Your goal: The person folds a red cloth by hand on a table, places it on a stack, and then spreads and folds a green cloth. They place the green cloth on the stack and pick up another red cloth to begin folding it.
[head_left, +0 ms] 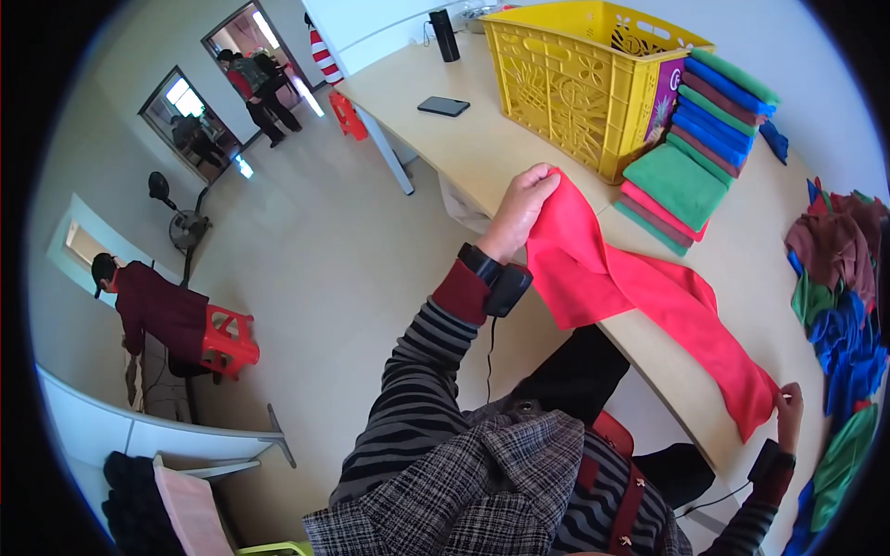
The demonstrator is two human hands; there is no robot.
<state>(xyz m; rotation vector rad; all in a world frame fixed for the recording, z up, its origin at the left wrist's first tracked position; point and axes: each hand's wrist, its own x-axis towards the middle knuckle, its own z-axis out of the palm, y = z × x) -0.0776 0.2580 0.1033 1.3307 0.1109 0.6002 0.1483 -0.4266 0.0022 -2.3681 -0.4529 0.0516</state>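
A red cloth (640,283) is stretched between my two hands, partly over the table's front edge. My left hand (524,206) pinches its upper left corner, raised off the tabletop. At the other end, my right hand (788,412) grips the far right corner near the table edge. The cloth twists in the middle and one part hangs down on the left side. Just beyond it stands a stack of folded cloths (681,181) in green, red, brown and blue.
A yellow plastic crate (565,93) stands behind the stack on the table (445,130), with a phone (443,106) and a black cylinder (444,37) left of it. Loose crumpled cloths (839,269) lie along the right. A seated person (158,310) works at the far left.
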